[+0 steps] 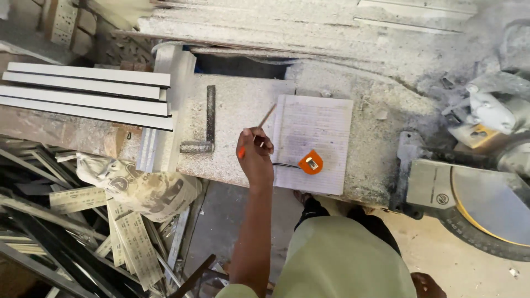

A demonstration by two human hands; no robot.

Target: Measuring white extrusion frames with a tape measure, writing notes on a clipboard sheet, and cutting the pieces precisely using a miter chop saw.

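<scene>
My left hand [255, 155] is closed around a pencil [261, 127], its tip pointing up and to the right, just beside the left edge of a lined notebook [317, 124]. My right hand is out of sight. An orange tape measure [311, 162] lies on the notebook's lower part, close to my knuckles. Left of my hand, a metal square [205, 129] rests on the dusty workbench [237, 105]. White strips [83, 94] lie stacked farther left, and a saw [475, 193] sits at the right.

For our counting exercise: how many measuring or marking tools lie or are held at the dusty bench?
3: a pencil in the left hand, an orange tape measure on the notebook page, and a metal square left of the hand. Sawdust may hide others.
</scene>
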